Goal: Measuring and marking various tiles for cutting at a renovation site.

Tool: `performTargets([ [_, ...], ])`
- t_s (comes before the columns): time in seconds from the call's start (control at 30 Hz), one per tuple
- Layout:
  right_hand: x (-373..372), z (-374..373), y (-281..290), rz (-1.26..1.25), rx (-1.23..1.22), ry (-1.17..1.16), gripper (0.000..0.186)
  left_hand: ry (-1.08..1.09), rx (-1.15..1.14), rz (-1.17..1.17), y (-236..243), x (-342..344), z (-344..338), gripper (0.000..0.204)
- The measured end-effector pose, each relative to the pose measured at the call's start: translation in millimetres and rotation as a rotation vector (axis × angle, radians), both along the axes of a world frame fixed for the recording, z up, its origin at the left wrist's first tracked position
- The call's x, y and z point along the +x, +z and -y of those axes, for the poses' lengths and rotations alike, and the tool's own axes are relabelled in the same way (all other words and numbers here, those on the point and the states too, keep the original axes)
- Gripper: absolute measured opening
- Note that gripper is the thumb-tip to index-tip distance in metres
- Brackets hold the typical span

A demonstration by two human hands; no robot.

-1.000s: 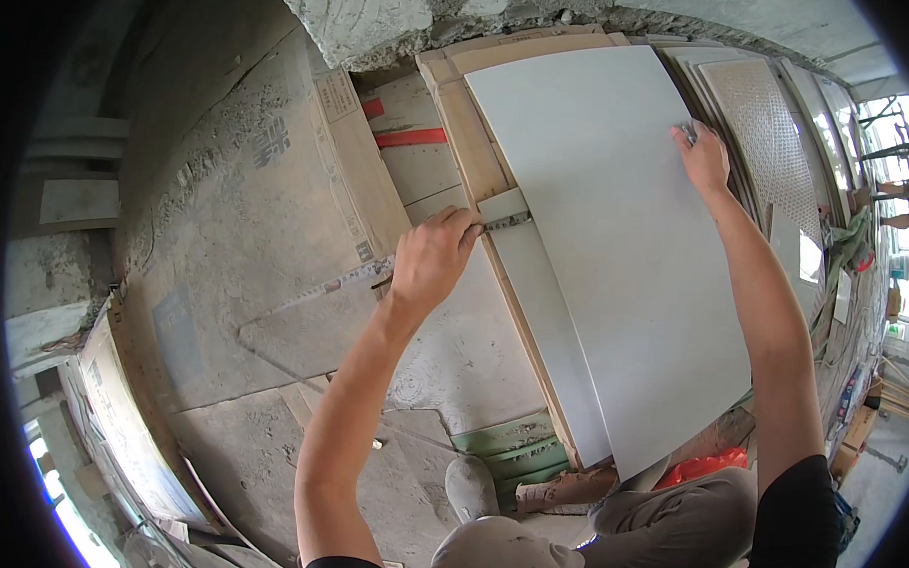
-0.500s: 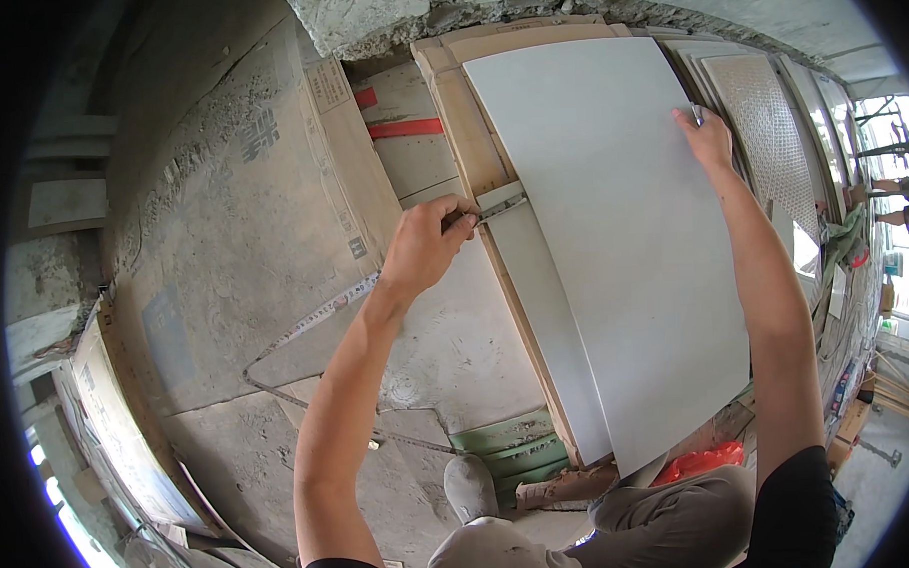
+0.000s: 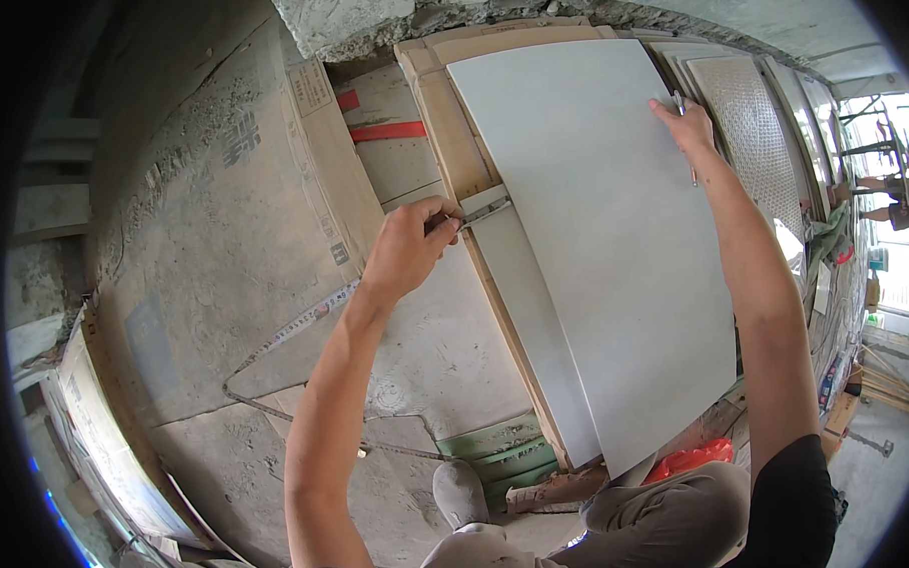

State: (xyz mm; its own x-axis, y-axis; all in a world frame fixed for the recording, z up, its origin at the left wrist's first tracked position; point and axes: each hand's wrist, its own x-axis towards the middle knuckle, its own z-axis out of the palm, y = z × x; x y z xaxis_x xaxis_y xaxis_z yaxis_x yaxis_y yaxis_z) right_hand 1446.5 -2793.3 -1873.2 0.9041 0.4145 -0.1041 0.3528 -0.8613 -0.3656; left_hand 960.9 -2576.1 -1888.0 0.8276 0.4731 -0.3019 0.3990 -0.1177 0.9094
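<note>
A large pale grey tile (image 3: 603, 229) leans over a stack, offset so that a strip of another grey tile (image 3: 536, 311) shows along its left side. My left hand (image 3: 410, 247) is closed in a pinch on the blade of a tape measure (image 3: 320, 307). The blade's end lies across the exposed strip, near the top tile's left edge; the rest trails behind my forearm and bends across the floor. At the top tile's upper right edge, my right hand (image 3: 687, 131) is closed around a slim pen (image 3: 679, 103), its fingertips on the tile face.
Cardboard-edged tile packs (image 3: 436, 84) stand behind. A textured panel (image 3: 749, 113) and more slabs lean at right. Flattened cardboard (image 3: 222, 222) covers the dusty floor at left. A red plastic bag (image 3: 686, 460) and green strips (image 3: 496, 458) lie near my feet. Rough concrete (image 3: 365, 17) overhangs the top.
The whole view has shifted slightly, so the tiles and both hands sit farther left. More of the pen shows in my right hand. My left hand keeps its pinch on the tape measure.
</note>
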Motion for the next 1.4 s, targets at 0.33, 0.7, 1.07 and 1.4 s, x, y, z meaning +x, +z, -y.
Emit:
performTargets([
  [0.33,-6,-3,9,-0.004,0.031,0.013,0.069,-0.014,0.025,-0.018,7,5,-5,0.021],
  [0.7,-10,2,4,0.007,0.054,-0.009,0.063,-0.005,0.054,-0.031,8,6,-1,0.022],
  [1.07,-3,3,-4,0.073,-0.003,0.004,0.078,-0.012,0.0,-0.03,6,6,-4,0.023],
  [1.4,-5,2,-6,0.12,0.0,0.023,0.079,-0.01,-0.014,-0.068,5,5,-5,0.024],
])
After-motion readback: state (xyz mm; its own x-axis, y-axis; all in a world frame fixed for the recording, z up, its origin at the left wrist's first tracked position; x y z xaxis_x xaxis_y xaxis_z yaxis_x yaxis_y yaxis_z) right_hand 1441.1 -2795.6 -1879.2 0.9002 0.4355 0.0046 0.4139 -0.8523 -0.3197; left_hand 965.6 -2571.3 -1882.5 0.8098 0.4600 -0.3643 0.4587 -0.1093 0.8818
